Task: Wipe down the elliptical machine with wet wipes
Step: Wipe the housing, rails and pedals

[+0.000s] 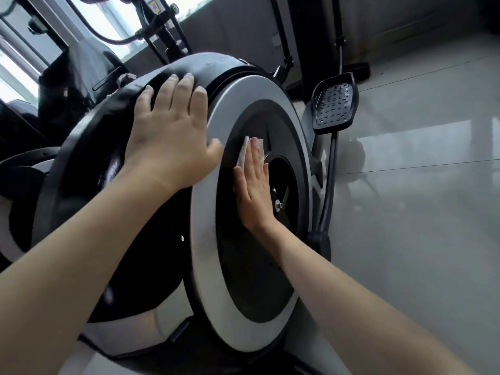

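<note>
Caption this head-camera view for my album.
Right hand presses a wet wipe against the elliptical's black disc; left hand rests on its housing.

A glossy pale grey tiled floor (422, 217) fills the right side, crossed by thin dark grout lines and soft reflections. A dull grey-brown wall (230, 28) runs behind it. Daylight glares through a tall window (116, 17) at upper left.

We looked on a glossy, pale grey tiled floor (419, 239) filling the right of the frame, thin grout lines (405, 168) crossing it. The elliptical machine (203, 212) stood on it at centre-left, and a dark base foot (355, 68) rested on it at upper right.
</note>
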